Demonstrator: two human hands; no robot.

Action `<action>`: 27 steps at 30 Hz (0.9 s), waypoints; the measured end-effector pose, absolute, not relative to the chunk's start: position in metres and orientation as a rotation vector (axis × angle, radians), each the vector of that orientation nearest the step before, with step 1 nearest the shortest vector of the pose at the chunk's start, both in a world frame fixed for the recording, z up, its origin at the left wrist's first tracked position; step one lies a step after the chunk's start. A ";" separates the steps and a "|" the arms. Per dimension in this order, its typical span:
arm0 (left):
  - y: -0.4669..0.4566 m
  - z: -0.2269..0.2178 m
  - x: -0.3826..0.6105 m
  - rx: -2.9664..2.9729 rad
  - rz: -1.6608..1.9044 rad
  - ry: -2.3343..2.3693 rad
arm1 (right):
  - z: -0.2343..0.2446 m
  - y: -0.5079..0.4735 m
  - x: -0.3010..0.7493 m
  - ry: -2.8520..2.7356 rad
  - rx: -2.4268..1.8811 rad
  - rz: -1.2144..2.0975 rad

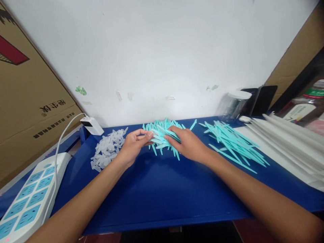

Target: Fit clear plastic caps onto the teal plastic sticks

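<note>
A heap of short teal plastic sticks [162, 130] lies at the middle back of the blue table [157, 192]. My left hand [133, 145] pinches one end of a teal stick at the heap's left side. My right hand [186, 143] rests on the heap's right side, fingers curled over several sticks. A pile of small clear plastic caps [107, 148] sits just left of my left hand. A second heap of longer teal sticks [234, 143] spreads out to the right of my right hand.
A white power strip [30, 199] with a cable lies at the front left, a white adapter [92, 125] behind it. Cardboard boxes [27, 98] stand left. White paper sleeves [288, 145], a clear jar [233, 106], a phone [263, 99] and a bottle [306, 108] fill the right.
</note>
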State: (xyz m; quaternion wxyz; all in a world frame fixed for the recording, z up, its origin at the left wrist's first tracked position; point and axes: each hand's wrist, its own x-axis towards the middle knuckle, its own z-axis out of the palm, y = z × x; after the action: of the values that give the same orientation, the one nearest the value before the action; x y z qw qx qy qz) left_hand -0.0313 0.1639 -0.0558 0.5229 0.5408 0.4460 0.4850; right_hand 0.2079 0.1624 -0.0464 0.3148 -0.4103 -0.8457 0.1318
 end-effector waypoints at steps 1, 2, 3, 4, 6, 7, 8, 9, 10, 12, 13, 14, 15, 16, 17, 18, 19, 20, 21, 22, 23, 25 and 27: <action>0.162 -0.056 -0.029 1.287 1.184 1.085 | -0.047 0.161 0.206 -2.218 -1.096 0.333; 0.160 -0.056 -0.027 1.287 1.203 1.112 | -0.048 0.160 0.204 -2.210 -1.112 0.318; 0.158 -0.056 -0.025 1.295 1.217 1.145 | -0.049 0.159 0.202 -2.203 -1.130 0.305; 0.156 -0.055 -0.023 1.310 1.229 1.178 | -0.049 0.158 0.201 -2.199 -1.143 0.295; 0.153 -0.053 -0.020 1.349 1.250 1.219 | -0.050 0.155 0.199 -2.196 -1.149 0.283; 0.151 -0.052 -0.019 1.368 1.258 1.224 | -0.050 0.155 0.199 -2.195 -1.145 0.281; 0.151 -0.052 -0.018 1.384 1.265 1.221 | -0.050 0.154 0.199 -2.195 -1.140 0.284; 0.150 -0.052 -0.017 1.396 1.271 1.215 | -0.049 0.154 0.200 -2.196 -1.137 0.290; 0.151 -0.053 -0.017 1.408 1.272 1.208 | -0.049 0.154 0.201 -2.198 -1.137 0.298; 0.154 -0.055 -0.017 1.443 1.260 1.190 | -0.049 0.155 0.203 -2.201 -1.132 0.312; 0.156 -0.055 -0.018 1.473 1.248 1.176 | -0.049 0.157 0.204 -2.199 -1.121 0.316; 0.159 -0.054 -0.021 1.517 1.234 1.161 | -0.049 0.158 0.205 -2.196 -1.108 0.321; 0.162 -0.052 -0.025 1.581 1.214 1.157 | -0.049 0.160 0.206 -2.192 -1.095 0.328; 0.166 -0.049 -0.032 1.673 1.185 1.179 | -0.048 0.161 0.207 -2.186 -1.089 0.336; 0.170 -0.044 -0.041 1.792 1.140 1.229 | -0.048 0.163 0.208 -2.179 -1.089 0.345; 0.174 -0.039 -0.052 1.938 1.062 1.324 | -0.048 0.165 0.210 -2.175 -1.093 0.353; 0.179 -0.033 -0.064 2.110 0.949 1.472 | -0.048 0.167 0.211 -2.173 -1.097 0.357; 0.183 -0.027 -0.078 2.270 0.778 1.618 | -0.048 0.168 0.213 -2.173 -1.099 0.357; 0.187 -0.022 -0.092 2.368 0.616 1.756 | -0.047 0.170 0.214 -2.174 -1.100 0.357; 0.191 -0.017 -0.106 2.395 0.476 1.869 | -0.047 0.171 0.216 -2.179 -1.101 0.362; 0.194 -0.014 -0.118 2.365 0.371 1.945 | -0.048 0.173 0.217 -2.187 -1.101 0.374; 0.199 -0.012 -0.137 2.237 0.242 1.984 | -0.048 0.175 0.218 -2.200 -1.108 0.415; 0.202 -0.014 -0.147 2.155 0.158 1.847 | -0.049 0.176 0.219 -2.219 -1.120 0.441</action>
State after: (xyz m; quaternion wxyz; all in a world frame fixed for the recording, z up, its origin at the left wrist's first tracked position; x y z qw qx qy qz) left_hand -0.1465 0.2018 -0.0140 0.1488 0.7498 0.6424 0.0551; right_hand 0.2187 0.1757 -0.0492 0.3036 -0.4228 -0.8375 0.1664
